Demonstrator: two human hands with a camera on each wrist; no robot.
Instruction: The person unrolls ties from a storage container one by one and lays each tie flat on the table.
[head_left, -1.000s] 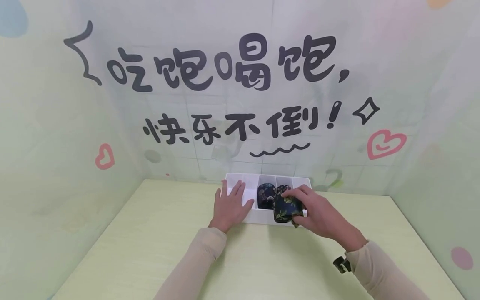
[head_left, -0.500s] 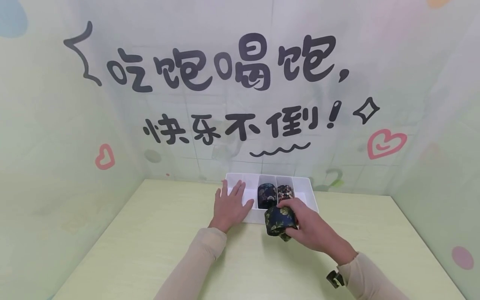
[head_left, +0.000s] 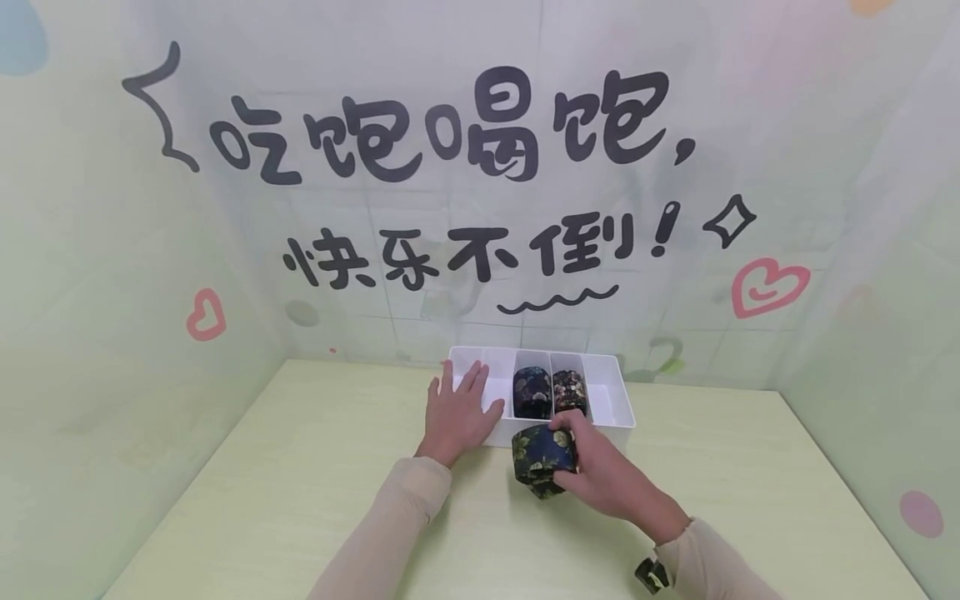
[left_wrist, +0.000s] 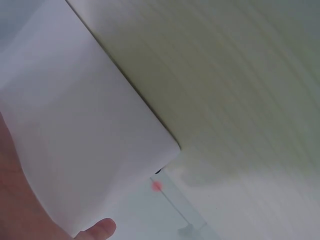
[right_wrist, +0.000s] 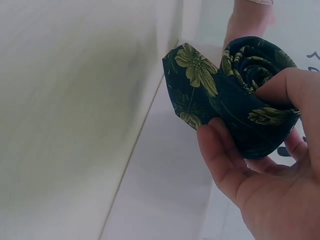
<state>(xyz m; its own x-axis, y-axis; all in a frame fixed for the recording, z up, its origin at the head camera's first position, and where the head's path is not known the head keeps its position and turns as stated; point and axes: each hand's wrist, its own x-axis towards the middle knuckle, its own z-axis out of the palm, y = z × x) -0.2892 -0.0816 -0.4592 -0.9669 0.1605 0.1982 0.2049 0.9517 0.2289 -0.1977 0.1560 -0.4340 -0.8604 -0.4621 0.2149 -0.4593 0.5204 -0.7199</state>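
Near the bench's back edge, a white box held two ties. My right hand gripped another outside, left hand spread.

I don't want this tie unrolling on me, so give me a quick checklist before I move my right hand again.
1. Right-hand grip on the rolled tie: ok, thumb and fingers pinch it.
2. Pointed end tucked in: not ok, it sticks out from the roll.
3. Left-hand grip at the box: ok, spread over its left end.
4. Dark tie and flowery tie in the box: ok, in neighbouring compartments.
5. Box floor beneath the left-hand grip: cannot tell, partly hidden.
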